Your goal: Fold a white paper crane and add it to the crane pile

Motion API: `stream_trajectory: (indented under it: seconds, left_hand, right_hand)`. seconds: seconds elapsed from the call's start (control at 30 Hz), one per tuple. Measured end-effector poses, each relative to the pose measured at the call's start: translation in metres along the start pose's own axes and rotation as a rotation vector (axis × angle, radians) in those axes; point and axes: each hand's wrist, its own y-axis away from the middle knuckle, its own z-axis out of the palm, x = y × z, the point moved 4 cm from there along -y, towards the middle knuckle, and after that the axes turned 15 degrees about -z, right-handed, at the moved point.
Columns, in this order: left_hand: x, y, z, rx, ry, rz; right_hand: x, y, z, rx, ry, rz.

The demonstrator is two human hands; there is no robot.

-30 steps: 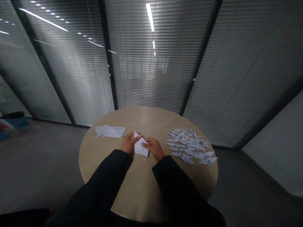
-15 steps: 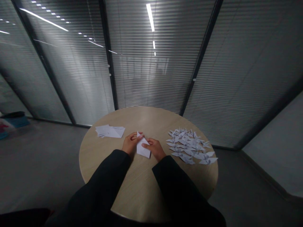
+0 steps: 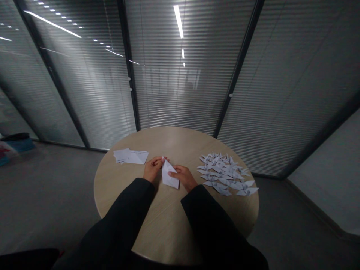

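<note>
Between my two hands is a folded sheet of white paper [image 3: 169, 179], its pointed tip facing away from me. My left hand [image 3: 153, 167] pinches the paper near that tip, with the thumb at its left edge. My right hand [image 3: 184, 175] grips the right edge, thumb lying on top and fingers partly hidden behind the paper. To the right lie many folded white paper cranes [image 3: 222, 170] in rough rows. Left of my hands is a small stack of flat white paper sheets [image 3: 135, 156].
Everything rests on a round light-wood table [image 3: 174, 138]. Behind it stands a glass partition with blinds [image 3: 180, 93] and dark frames. A blue bin [image 3: 19, 143] with a dark rim is on the floor at far left.
My left thumb has drawn back from the paper's face to its left edge near the tip, and more of the paper shows. My right hand has hardly moved.
</note>
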Motion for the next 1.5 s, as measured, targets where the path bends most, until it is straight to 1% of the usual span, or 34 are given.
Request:
stream_trajectory:
  seconds: [0.23,0.47,0.6,0.7,0.8,0.93,1.03,1.13,1.37,1.5]
  left_hand:
    - [-0.007,-0.005,-0.006,0.058,0.007,0.021]
    - [-0.010,-0.009,-0.010,0.055,0.002,-0.018]
    - [-0.010,-0.008,-0.009,0.040,0.052,-0.064]
    - [-0.007,-0.005,-0.005,0.028,0.008,-0.060]
    - [-0.007,-0.003,-0.002,0.032,-0.028,-0.048]
    - [-0.007,-0.002,-0.001,0.043,0.033,-0.061]
    - [-0.007,-0.002,-0.001,0.038,0.038,-0.060]
    - [-0.007,-0.002,-0.001,0.046,-0.003,-0.038]
    - [-0.008,-0.001,-0.005,0.134,-0.021,-0.024]
    - [-0.007,-0.001,-0.012,0.239,-0.063,0.005]
  right_hand:
    - [-0.001,0.000,0.000,-0.052,0.018,-0.021]
    - [-0.003,0.000,0.000,-0.066,0.030,-0.029]
    - [-0.002,0.000,0.001,-0.036,0.016,-0.022]
    - [0.000,0.000,0.000,-0.026,0.004,-0.028]
    - [0.003,0.000,0.000,-0.045,0.014,-0.031]
    - [0.007,-0.001,-0.001,-0.074,0.039,-0.035]
    - [0.006,-0.001,-0.001,-0.088,0.047,-0.042]
    - [0.003,-0.001,-0.001,-0.101,0.047,-0.044]
    - [-0.001,0.001,0.004,-0.133,0.018,-0.027]
    - [-0.001,0.003,0.006,-0.159,0.020,-0.009]
